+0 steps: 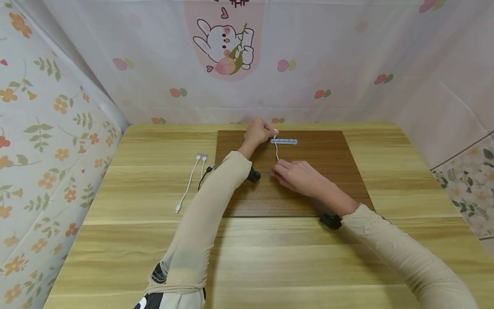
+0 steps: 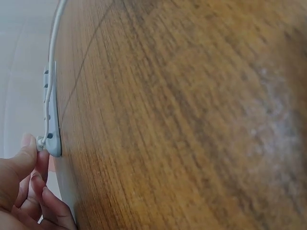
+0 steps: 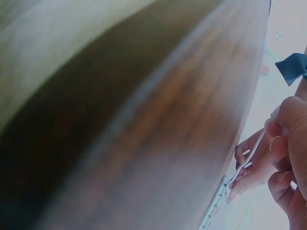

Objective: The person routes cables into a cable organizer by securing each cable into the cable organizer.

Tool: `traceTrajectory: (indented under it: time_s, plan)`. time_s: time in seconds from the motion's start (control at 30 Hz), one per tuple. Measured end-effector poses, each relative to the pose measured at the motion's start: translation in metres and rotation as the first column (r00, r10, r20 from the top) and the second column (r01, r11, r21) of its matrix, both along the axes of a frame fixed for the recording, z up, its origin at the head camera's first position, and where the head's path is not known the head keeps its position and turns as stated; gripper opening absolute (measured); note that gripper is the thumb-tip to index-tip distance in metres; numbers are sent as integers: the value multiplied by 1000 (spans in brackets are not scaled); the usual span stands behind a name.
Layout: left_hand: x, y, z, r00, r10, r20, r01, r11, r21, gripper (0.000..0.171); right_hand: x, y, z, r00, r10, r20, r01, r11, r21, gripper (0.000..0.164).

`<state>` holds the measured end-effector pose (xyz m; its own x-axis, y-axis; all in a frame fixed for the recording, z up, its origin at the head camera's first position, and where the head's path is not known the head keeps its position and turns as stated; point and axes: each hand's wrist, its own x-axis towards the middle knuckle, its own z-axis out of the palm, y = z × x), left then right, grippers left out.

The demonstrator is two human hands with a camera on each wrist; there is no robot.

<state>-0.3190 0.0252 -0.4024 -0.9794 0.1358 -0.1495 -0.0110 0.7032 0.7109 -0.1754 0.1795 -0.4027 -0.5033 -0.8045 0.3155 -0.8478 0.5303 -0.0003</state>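
A white USB cable (image 1: 276, 148) runs between my two hands. My left hand (image 1: 257, 131) pinches its far plug (image 2: 41, 143) between thumb and fingers, right at the end of the pale blue cable holder (image 1: 284, 141). My right hand (image 1: 297, 175), nearer to me, pinches the cable's other end, with a small tip (image 1: 272, 174) sticking out past the fingers. In the left wrist view the cable rises along the slotted holder (image 2: 53, 110). The holder lies near the back edge of a dark brown board (image 1: 308, 201).
Left of the board, two white cables (image 1: 190, 182) and a black cable (image 1: 204, 176) lie on the light wooden table (image 1: 146, 240); my left forearm partly covers them. A patterned curtain (image 1: 332, 51) hangs behind the table.
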Motion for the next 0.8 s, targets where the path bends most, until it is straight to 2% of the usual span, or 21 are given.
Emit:
traceTrajectory:
  time_s: [0.33,0.53,0.8]
  plan:
    - [4,3,0,999,10,-52,-13,998,-60,21,0,-3,-8,1000,18,2,-18,1000,-4,12]
    - [6,5,-1,998,8,-60,-14,996,-93,22,1,-2,-9,1000,25,8,-25,1000,18,11]
    - [7,2,-1,999,10,-47,-14,996,-86,20,0,-5,-9,998,4,60,-8,997,77,7]
